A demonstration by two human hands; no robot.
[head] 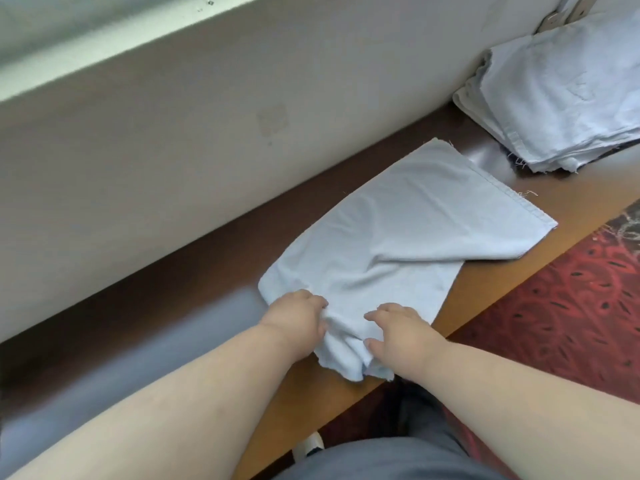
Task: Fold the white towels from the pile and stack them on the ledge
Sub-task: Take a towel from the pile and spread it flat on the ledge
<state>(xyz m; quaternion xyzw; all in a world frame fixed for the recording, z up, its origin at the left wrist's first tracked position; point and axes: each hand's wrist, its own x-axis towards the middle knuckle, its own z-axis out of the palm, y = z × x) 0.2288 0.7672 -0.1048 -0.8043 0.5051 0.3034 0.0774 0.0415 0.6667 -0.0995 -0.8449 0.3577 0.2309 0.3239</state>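
White towel (398, 244) spread on brown ledge (207, 271), mid-frame, far corner pointing to 1 o'clock, one flap lapped over along the 3 o'clock side. Near end bunched up at 6 o'clock, hanging just past ledge edge.

Left hand (298, 320) at towel's near-left corner – fingers curled into the cloth, pinching it. Right hand (398, 330) just beside, at 3 o'clock of the left – fingers bent over the bunched cloth, thumb under, gripping it. Both forearms bare.

Stack of folded towels (561, 98) at 2 o'clock, well apart from spread towel, against wall (173, 133). Red patterned carpet (571, 306) at 4 o'clock, below ledge. Grey trousers (398, 459) at 6 o'clock.
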